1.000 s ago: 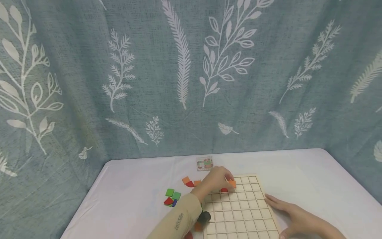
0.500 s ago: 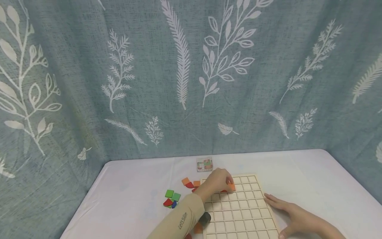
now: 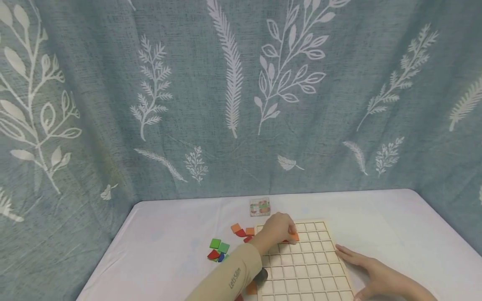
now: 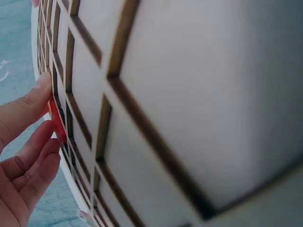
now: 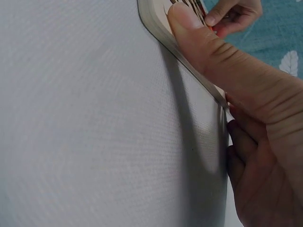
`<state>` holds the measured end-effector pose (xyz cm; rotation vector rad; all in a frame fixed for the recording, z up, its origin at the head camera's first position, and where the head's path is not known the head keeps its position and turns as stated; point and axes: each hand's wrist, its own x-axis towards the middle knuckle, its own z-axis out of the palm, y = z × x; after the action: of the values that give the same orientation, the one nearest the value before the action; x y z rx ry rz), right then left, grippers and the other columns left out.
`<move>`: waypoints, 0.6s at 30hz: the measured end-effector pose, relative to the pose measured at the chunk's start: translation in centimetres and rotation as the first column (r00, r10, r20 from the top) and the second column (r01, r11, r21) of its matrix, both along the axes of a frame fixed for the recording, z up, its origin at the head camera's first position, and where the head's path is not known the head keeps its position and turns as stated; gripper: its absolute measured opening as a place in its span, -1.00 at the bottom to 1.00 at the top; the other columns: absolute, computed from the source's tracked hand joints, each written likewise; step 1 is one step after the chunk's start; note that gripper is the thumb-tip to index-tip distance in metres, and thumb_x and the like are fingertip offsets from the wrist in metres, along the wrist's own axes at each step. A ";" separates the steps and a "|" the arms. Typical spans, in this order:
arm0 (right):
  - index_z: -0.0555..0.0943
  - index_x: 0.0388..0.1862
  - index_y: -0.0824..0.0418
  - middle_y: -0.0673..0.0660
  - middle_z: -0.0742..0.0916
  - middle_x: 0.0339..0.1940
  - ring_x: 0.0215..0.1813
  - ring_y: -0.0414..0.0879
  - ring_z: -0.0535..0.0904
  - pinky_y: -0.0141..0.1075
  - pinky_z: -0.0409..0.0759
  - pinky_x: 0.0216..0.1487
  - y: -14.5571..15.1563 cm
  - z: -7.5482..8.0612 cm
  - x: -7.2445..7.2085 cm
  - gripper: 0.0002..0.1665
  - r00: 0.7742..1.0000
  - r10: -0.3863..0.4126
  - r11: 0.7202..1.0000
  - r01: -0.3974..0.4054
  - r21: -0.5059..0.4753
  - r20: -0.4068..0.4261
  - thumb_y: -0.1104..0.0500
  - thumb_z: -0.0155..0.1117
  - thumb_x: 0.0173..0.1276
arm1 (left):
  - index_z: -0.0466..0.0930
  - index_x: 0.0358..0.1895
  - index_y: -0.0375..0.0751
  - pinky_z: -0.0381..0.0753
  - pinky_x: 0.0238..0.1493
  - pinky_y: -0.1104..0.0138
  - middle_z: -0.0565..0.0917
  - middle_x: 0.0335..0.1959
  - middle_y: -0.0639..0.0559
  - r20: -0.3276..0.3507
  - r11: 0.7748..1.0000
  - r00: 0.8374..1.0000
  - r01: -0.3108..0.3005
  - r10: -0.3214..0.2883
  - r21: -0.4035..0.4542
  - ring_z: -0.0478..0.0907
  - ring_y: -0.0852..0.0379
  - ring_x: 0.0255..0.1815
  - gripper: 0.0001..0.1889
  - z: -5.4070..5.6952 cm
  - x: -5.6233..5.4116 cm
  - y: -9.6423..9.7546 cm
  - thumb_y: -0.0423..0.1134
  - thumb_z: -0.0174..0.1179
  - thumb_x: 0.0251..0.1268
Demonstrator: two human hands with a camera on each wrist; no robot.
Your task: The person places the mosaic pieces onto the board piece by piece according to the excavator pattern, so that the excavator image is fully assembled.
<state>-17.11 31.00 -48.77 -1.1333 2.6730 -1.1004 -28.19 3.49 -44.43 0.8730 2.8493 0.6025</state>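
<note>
My left hand (image 3: 279,228) reaches over the far part of a pale wooden grid board (image 3: 312,271). Its thumb and fingers pinch an orange tile (image 3: 295,237) low at the grid squares. A red piece (image 4: 57,122) sits in the grid right beside the fingertips in the left wrist view. My right hand (image 3: 373,276) rests along the board's right edge with fingers stretched out. In the right wrist view, its thumb (image 5: 203,45) lies on the board's rim, while the other fingers extend along the side.
Left of the board lie loose green tiles (image 3: 215,243), red quarter-round pieces (image 3: 213,254), a blue piece (image 3: 221,257) and orange squares (image 3: 236,228). A patterned card (image 3: 260,207) lies behind the board. A black round object (image 3: 261,274) shows beside the left sleeve (image 3: 229,274).
The left hand has lowered the orange tile slightly toward the board, and the red piece beside it is now mostly covered by the fingers. The right hand has stayed at the board's edge.
</note>
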 end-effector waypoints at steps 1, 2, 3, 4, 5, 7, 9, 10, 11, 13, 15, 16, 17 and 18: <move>0.21 0.37 0.33 0.30 0.22 0.42 0.39 -0.53 -0.12 -0.73 -0.13 0.20 0.0 0.0 0.0 0.17 1.000 0.000 1.000 0.000 0.000 -0.008 0.00 0.52 -0.24 | 0.71 -0.44 -0.05 0.48 -0.30 0.48 0.64 -0.42 0.18 -0.013 1.000 1.000 0.005 -0.005 -0.021 0.51 0.20 -0.33 -0.79 0.0 0.0 0.1 -0.12 0.48 -0.22; 0.21 0.37 0.33 0.30 0.22 0.42 0.39 -0.52 -0.12 -0.73 -0.12 0.20 0.0 0.0 0.0 0.17 1.000 -0.001 1.000 0.001 -0.003 -0.012 0.00 0.52 -0.24 | 0.71 -0.43 -0.05 0.48 -0.28 0.48 0.64 -0.40 0.18 -0.028 0.999 1.000 0.012 -0.013 -0.038 0.52 0.19 -0.31 -0.78 0.0 0.0 0.1 -0.11 0.47 -0.21; 0.21 0.37 0.33 0.30 0.22 0.41 0.40 -0.52 -0.11 -0.73 -0.12 0.20 0.0 -0.1 0.0 0.18 1.000 0.000 1.000 0.000 -0.004 -0.015 0.00 0.52 -0.25 | 0.71 -0.42 -0.05 0.48 -0.29 0.49 0.64 -0.39 0.18 -0.038 0.999 0.999 0.019 -0.021 -0.051 0.53 0.19 -0.30 -0.78 -0.1 0.0 0.1 -0.10 0.47 -0.19; 0.21 0.37 0.33 0.30 0.22 0.42 0.40 -0.52 -0.11 -0.73 -0.12 0.20 0.0 -0.1 0.0 0.18 1.000 0.002 1.000 -0.002 -0.007 -0.016 0.01 0.52 -0.25 | 0.71 -0.41 -0.05 0.49 -0.28 0.49 0.64 -0.38 0.18 -0.046 0.998 0.999 0.026 -0.029 -0.059 0.54 0.19 -0.29 -0.78 -0.1 0.0 0.1 -0.10 0.46 -0.19; 0.21 0.37 0.33 0.29 0.22 0.42 0.40 -0.52 -0.11 -0.73 -0.12 0.20 0.0 -0.1 0.0 0.18 1.000 0.003 1.000 -0.003 -0.007 -0.020 0.01 0.52 -0.25 | 0.71 -0.41 -0.06 0.49 -0.29 0.50 0.64 -0.38 0.17 -0.049 0.998 0.998 0.031 -0.034 -0.058 0.54 0.19 -0.30 -0.78 -0.1 0.0 0.1 -0.10 0.46 -0.18; 0.21 0.37 0.33 0.29 0.22 0.42 0.40 -0.51 -0.11 -0.73 -0.12 0.20 0.0 0.0 0.0 0.18 1.000 0.006 1.000 -0.007 -0.011 -0.024 0.01 0.53 -0.25 | 0.71 -0.42 -0.07 0.48 -0.30 0.49 0.63 -0.40 0.17 -0.034 0.999 0.999 0.035 -0.036 -0.025 0.53 0.19 -0.31 -0.79 -0.1 -0.1 0.1 -0.11 0.47 -0.19; 0.20 0.37 0.33 0.29 0.22 0.42 0.40 -0.51 -0.10 -0.73 -0.13 0.20 0.0 0.0 0.0 0.18 1.000 0.010 1.000 -0.011 -0.015 -0.026 0.02 0.53 -0.25 | 0.71 -0.43 -0.08 0.47 -0.33 0.49 0.63 -0.43 0.16 0.001 0.999 0.999 0.038 -0.038 0.025 0.52 0.21 -0.35 -0.79 -0.1 -0.3 -0.1 -0.13 0.47 -0.19; 0.20 0.37 0.33 0.29 0.22 0.42 0.40 -0.51 -0.10 -0.73 -0.13 0.20 -0.1 0.0 0.0 0.18 1.000 0.012 1.000 -0.013 -0.017 -0.026 0.02 0.52 -0.24 | 0.71 -0.42 -0.08 0.46 -0.34 0.49 0.63 -0.45 0.16 0.022 0.998 0.999 0.039 -0.041 0.051 0.51 0.22 -0.36 -0.79 -0.2 -0.4 -0.3 -0.14 0.47 -0.18; 0.20 0.37 0.34 0.29 0.21 0.42 0.40 -0.51 -0.11 -0.73 -0.13 0.20 -0.1 0.0 0.0 0.18 1.000 0.014 1.000 -0.015 -0.019 -0.024 0.02 0.52 -0.24 | 0.71 -0.41 -0.09 0.46 -0.36 0.49 0.63 -0.46 0.16 0.044 0.996 0.998 0.043 -0.047 0.075 0.51 0.23 -0.38 -0.80 -0.2 -0.5 -0.4 -0.14 0.47 -0.17; 0.20 0.37 0.34 0.29 0.21 0.42 0.40 -0.51 -0.11 -0.73 -0.13 0.20 -0.1 0.1 0.1 0.17 1.000 0.016 0.999 -0.017 -0.027 -0.012 0.03 0.52 -0.24 | 0.72 -0.38 -0.09 0.46 -0.36 0.50 0.65 -0.45 0.17 0.082 0.993 0.995 0.051 -0.060 0.104 0.52 0.27 -0.39 -0.80 -0.2 -0.8 -0.7 -0.12 0.44 -0.11; 0.20 0.37 0.35 0.28 0.20 0.43 0.40 -0.51 -0.11 -0.73 -0.12 0.20 -0.1 0.1 0.1 0.17 1.000 0.018 0.999 -0.018 -0.030 -0.005 0.04 0.52 -0.24 | 0.72 -0.32 -0.11 0.49 -0.33 0.48 0.68 -0.41 0.14 0.114 0.990 0.991 0.061 -0.076 0.128 0.54 0.29 -0.37 -0.77 -0.2 -1.0 -1.0 -0.10 0.40 -0.04; 0.20 0.37 0.35 0.27 0.20 0.43 0.40 -0.51 -0.11 -0.72 -0.12 0.20 -0.1 0.2 0.1 0.17 1.000 0.018 0.999 -0.018 -0.031 -0.002 0.05 0.52 -0.24 | 0.72 -0.29 -0.13 0.52 -0.29 0.44 0.69 -0.38 0.13 0.139 0.988 0.987 0.060 -0.080 0.144 0.55 0.29 -0.35 -0.75 -0.1 -1.2 -1.2 -0.09 0.38 -0.02; 0.21 0.37 0.34 0.25 0.19 0.44 0.39 -0.52 -0.11 -0.72 -0.11 0.20 -0.1 0.2 0.1 0.17 1.000 0.014 0.999 -0.014 -0.032 0.005 0.05 0.52 -0.25 | 0.72 -0.27 -0.13 0.52 -0.17 0.39 0.69 -0.36 0.12 0.148 0.987 0.985 0.063 -0.085 0.150 0.56 0.28 -0.34 -0.75 0.1 -1.3 -1.4 -0.08 0.36 0.01; 0.21 0.37 0.34 0.24 0.19 0.44 0.39 -0.52 -0.11 -0.72 -0.11 0.20 -0.1 0.2 0.1 0.17 1.000 0.011 0.999 -0.011 -0.031 0.008 0.05 0.53 -0.25 | 0.71 -0.24 -0.14 0.48 -0.01 0.31 0.70 -0.34 0.11 0.161 0.985 0.983 0.062 -0.088 0.161 0.57 0.27 -0.31 -0.73 0.2 -1.4 -1.7 -0.06 0.33 0.04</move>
<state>-17.00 30.86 -48.56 -1.1445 2.6497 -1.1460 -29.61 1.81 -44.19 0.9012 2.6348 0.8549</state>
